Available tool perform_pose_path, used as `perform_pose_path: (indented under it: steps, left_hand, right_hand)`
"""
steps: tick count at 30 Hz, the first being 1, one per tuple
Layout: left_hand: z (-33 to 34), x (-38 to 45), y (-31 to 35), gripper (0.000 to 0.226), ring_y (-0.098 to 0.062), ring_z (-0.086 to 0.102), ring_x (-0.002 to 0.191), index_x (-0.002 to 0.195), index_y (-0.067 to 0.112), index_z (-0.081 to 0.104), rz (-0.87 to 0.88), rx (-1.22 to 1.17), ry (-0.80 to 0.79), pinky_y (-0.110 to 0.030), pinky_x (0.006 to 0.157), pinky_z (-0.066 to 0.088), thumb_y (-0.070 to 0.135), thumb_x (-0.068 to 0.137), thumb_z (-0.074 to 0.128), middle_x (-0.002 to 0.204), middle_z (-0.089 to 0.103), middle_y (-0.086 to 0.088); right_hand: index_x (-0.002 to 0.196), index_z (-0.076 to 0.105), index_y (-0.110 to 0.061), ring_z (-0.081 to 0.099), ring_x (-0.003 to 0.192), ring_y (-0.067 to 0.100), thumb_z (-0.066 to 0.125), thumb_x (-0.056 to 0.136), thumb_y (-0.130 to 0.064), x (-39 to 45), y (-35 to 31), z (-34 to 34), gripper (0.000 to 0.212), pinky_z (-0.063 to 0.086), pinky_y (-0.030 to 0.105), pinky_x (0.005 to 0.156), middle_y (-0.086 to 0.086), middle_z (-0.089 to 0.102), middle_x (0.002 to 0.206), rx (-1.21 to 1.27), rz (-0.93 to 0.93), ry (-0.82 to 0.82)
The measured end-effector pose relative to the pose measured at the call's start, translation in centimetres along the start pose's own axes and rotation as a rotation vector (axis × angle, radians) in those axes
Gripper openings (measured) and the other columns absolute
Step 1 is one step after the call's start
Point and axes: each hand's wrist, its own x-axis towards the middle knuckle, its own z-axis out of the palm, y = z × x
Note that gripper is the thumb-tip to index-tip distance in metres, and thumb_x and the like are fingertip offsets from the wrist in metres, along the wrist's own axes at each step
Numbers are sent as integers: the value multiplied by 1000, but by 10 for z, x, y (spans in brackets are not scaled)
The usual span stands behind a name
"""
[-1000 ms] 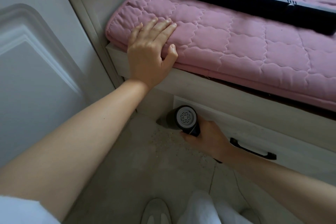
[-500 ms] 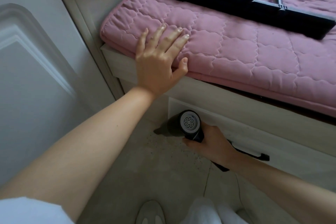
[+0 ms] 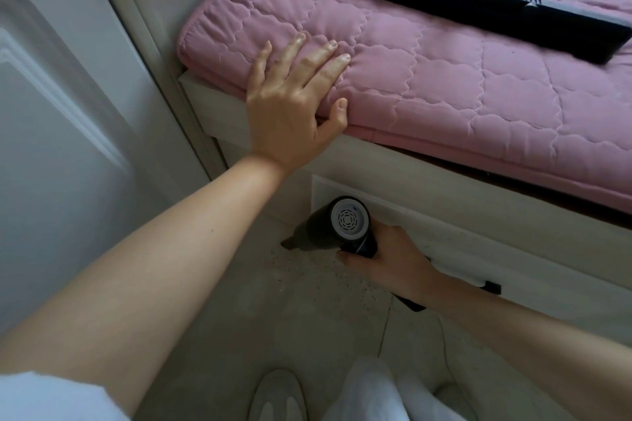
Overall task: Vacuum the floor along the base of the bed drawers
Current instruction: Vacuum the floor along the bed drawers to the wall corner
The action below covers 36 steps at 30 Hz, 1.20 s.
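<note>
Grey floor (image 3: 260, 311): right hand (image 3: 393, 263) grips black handheld vacuum (image 3: 338, 232); left hand (image 3: 294, 106) flat on mattress (image 3: 461, 85).

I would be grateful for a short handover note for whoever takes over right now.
Left hand: flat on the pink quilted mattress pad, bracing.
Right hand: grips the black handheld vacuum, nozzle on the grey floor beside the white bed drawer.
Done: cannot tell how much.
Left: crumbs lie just behind the nozzle, along the drawer base.
</note>
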Motion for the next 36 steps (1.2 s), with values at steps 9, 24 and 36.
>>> perform_pose_path:
  steps: [9, 24, 36]
  left_hand:
    - [1, 0, 0, 45, -29, 55, 131, 129, 23, 69, -8, -7, 5, -56, 111, 35, 40, 93, 47, 134, 64, 2]
    - [3, -1, -2, 45, -29, 55, 130, 129, 23, 69, -7, -8, 12, -57, 111, 35, 40, 94, 46, 134, 64, 2]
    - [1, -1, 0, 45, -28, 54, 131, 130, 23, 68, -13, -1, 5, -55, 112, 33, 39, 93, 48, 135, 64, 2]
  right_hand:
    - [132, 48, -28, 60, 108, 10, 70, 77, -41, 7, -1, 6, 60, 52, 33, 91, -8, 64, 121, 19, -7, -31]
    - [128, 53, -26, 62, 101, 5, 71, 80, -35, 7, -9, 5, 52, 52, 30, 88, -8, 67, 112, 79, -24, -115]
    - [130, 51, -26, 61, 100, 3, 71, 81, -35, -3, -8, -6, 54, 51, 24, 86, -12, 66, 112, 59, -25, -122]
